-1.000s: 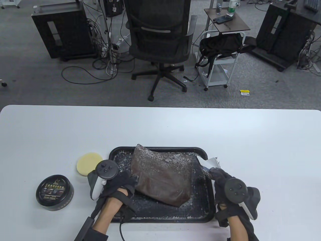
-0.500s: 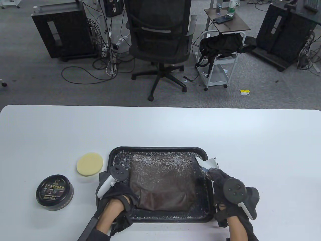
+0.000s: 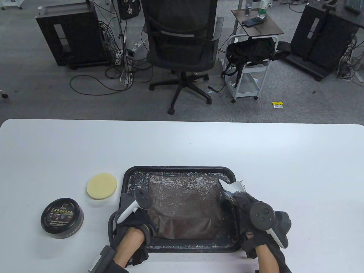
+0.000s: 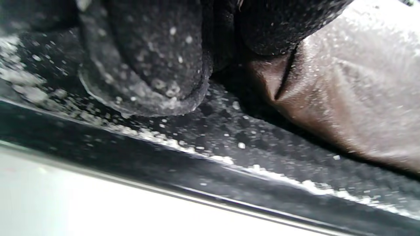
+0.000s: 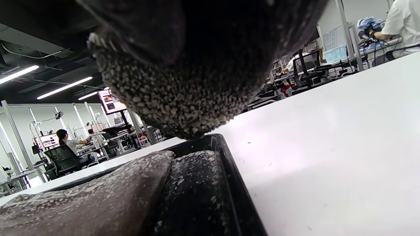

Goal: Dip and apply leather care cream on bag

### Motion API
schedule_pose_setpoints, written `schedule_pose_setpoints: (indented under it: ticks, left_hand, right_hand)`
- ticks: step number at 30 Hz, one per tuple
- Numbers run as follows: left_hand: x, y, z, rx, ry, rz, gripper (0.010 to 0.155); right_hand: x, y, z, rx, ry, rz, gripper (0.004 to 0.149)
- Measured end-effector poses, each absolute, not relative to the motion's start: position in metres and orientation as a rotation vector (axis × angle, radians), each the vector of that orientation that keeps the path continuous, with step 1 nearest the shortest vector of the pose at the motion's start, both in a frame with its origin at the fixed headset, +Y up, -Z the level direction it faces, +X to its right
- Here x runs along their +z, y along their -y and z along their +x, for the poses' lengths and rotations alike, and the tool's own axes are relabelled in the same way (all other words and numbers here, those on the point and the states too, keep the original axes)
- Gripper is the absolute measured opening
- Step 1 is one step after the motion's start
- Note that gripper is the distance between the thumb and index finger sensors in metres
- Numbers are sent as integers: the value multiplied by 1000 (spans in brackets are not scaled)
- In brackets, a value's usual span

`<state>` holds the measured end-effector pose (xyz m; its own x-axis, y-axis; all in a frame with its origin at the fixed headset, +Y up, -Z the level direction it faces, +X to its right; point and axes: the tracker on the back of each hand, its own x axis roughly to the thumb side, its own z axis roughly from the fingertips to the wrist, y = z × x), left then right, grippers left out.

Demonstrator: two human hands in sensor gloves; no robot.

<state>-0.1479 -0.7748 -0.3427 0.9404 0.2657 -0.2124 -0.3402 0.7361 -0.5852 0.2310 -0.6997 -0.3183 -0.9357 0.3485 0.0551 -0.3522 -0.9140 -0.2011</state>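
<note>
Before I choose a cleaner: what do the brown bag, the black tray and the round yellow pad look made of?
Brown bag: probably leather, soft, creased, faint sheen, speckled white.
Black tray: likely rigid plastic, raised rim, white flecks.
Round yellow pad: seemingly foam, matte, thick disc.

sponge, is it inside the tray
No, the sponge lies on the table, left of the tray and apart from it.
</note>
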Motion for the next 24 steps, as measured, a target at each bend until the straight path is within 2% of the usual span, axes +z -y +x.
schedule_pose_setpoints:
  ticks: [9, 13, 17, 21, 24]
  left_hand:
    - [-338, 763, -143, 176, -168, -594, 50]
    - [-338, 742, -145, 181, -171, -434, 57]
    - [-341, 735, -144, 257, -92, -303, 67]
    - [-337, 742, -150, 336, 27, -283, 81]
    - [-336, 755, -155, 439, 114, -302, 86]
  right_hand:
    - [-318, 700, 228, 2771, 296, 39, 52]
    - [-318, 700, 226, 2777, 298, 50, 52]
    - [-319, 701, 221, 2789, 290, 72, 52]
    - [-320, 702, 214, 2803, 286, 101, 52]
    - [-319, 702, 206, 2802, 293, 131, 52]
